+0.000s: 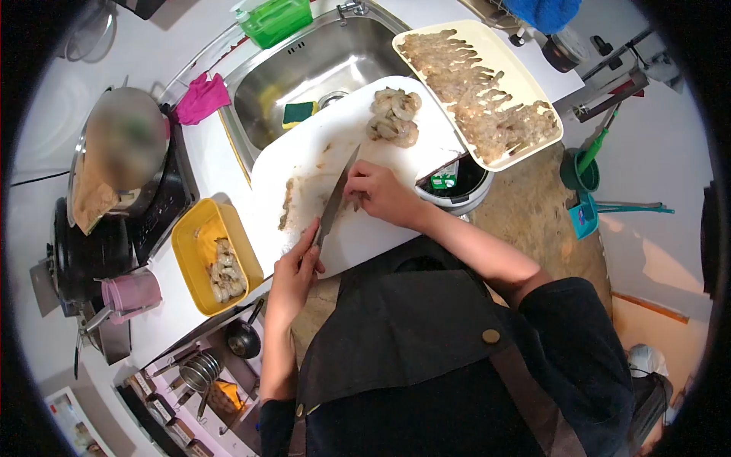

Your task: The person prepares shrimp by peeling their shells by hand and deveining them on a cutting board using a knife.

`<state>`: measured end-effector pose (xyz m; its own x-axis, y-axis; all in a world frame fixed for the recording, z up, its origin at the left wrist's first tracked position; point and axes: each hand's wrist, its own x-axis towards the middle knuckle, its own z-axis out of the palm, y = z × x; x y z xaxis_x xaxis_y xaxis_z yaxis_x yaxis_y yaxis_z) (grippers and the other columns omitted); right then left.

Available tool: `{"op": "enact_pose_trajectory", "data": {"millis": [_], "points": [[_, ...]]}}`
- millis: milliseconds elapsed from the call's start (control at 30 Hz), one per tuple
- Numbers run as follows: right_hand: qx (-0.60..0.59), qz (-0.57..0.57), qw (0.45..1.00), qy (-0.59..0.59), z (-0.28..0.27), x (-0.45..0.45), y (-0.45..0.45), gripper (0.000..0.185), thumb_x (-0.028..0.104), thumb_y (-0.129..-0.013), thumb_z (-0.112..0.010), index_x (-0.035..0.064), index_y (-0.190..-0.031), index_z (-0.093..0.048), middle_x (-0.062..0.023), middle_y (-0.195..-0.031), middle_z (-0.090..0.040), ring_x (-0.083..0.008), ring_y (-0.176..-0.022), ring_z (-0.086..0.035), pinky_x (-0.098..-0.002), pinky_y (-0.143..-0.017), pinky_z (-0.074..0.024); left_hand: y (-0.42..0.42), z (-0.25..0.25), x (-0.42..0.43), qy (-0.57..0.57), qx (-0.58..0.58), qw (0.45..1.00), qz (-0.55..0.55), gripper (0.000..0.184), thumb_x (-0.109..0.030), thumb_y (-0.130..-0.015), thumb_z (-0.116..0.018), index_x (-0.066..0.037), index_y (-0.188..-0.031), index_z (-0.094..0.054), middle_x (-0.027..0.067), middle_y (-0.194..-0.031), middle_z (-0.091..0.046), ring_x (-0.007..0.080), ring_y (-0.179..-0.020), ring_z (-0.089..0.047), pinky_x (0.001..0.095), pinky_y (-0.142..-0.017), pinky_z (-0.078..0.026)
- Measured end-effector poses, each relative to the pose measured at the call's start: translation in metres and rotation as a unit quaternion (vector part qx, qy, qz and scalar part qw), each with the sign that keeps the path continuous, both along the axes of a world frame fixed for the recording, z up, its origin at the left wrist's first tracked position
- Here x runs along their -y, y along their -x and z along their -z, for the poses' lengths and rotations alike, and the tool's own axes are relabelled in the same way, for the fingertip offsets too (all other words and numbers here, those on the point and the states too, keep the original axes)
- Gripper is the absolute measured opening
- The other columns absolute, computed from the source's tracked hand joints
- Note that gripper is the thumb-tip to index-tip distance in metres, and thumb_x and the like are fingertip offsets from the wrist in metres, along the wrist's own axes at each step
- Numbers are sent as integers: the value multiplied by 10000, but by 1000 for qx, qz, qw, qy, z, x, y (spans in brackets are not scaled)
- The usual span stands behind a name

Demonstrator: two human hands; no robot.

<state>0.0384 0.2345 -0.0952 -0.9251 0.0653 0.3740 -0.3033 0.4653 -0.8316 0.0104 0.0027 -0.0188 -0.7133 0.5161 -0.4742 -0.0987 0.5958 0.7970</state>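
- Knife (339, 183), one: handle mostly hidden in my left hand (295, 261).
- Small greyish piece (355, 203), one, at my right hand (371, 190): largely covered by my fingers, too small to identify.
- Round vessel (126, 141), one: blurred across the middle, contents unreadable.
- Sink (265, 99), one: near side hidden under my white board (278, 164).
- Green packet (444, 180), one: partly covered, print too small to read.
- Blue cloth (542, 12), one: cut off by the top edge.
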Motion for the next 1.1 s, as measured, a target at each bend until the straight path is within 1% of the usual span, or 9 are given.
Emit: {"op": "enact_pose_trajectory", "data": {"millis": [67,233,400,500,633,733,800,900,1100], "points": [[-6,3,1000,-2,2,0,-1,155,-92,-719,-646,20,-826,-645,-86,-868,-575,-251,-786,-613,-343,-675,-500,-6,4,2,-36,21,999,-23,427,-117,-998,-474,-150,-1423,-470,-9,-693,-503,71,-648,-458,232,-596,-415],[0,-1,1000,3,2,0,1,149,-90,-724,-668,16,-823,-635,-84,-890,-570,-244,-777,-618,-332,-668,-507,-14,5,7,-34,-27,999,6,446,-110,-1002,-458,-166,-1444,-439,-16,-681,-500,59,-611,-413,218,-574,-386],[31,-6,999,42,-1,-1,-1,148,-93,-734,-667,8,-840,-646,-81,-896,-566,-215,-770,-617,-310,-661,-516,-29,1,23,15,5,1000,-23,454,-108,-998,-456,-181,-1446,-436,-16,-662,-499,65,-579,-404,222,-562,-392],[39,8,999,25,-4,-1,-1,116,-74,-714,-638,7,-797,-641,-116,-878,-563,-275,-767,-616,-348,-690,-519,-34,-2,38,14,11,1000,-18,457,-118,-997,-460,-197,-1446,-438,-22,-661,-505,62,-567,-409,214,-553,-394],[55,20,998,26,-7,-4,-2,90,-49,-724,-649,15,-788,-647,-119,-883,-569,-286,-772,-613,-357,-694,-518,-26,-29,63,49,104,993,-21,455,-140,-1000,-446,-207,-1450,-435,-22,-691,-547,40,-570,-434,187,-527,-378],[58,18,998,17,-10,-6,-4,72,-32,-733,-654,16,-785,-641,-119,-883,-571,-290,-768,-610,-362,-693,-514,-19,-36,63,4,107,993,-40,464,-144,-1001,-447,-194,-1461,-415,-21,-698,-549,37,-568,-431,183,-511,-357],[58,11,998,10,-12,-6,-5,63,-23,-739,-656,16,-785,-636,-119,-883,-572,-291,-770,-610,-365,-693,-512,-19,-33,45,-11,78,996,-48,466,-146,-1001,-456,-182,-1463,-410,-21,-694,-539,33,-568,-427,186,-500,-340],[16,4,1000,-20,-5,-6,-3,114,-48,-766,-684,13,-857,-653,-78,-898,-563,-186,-695,-596,-300,-617,-491,-13,-13,17,-42,20,999,-21,446,-136,-999,-467,-177,-1442,-446,-10,-687,-516,57,-594,-441,207,-548,-378],[26,-5,1000,-15,-4,-7,-1,112,-50,-763,-678,8,-852,-645,-81,-900,-578,-214,-717,-611,-293,-623,-503,-3,-2,-5,0,-10,1000,5,425,-129,-994,-475,-207,-1412,-490,26,-689,-537,76,-653,-498,237,-624,-436]]}}
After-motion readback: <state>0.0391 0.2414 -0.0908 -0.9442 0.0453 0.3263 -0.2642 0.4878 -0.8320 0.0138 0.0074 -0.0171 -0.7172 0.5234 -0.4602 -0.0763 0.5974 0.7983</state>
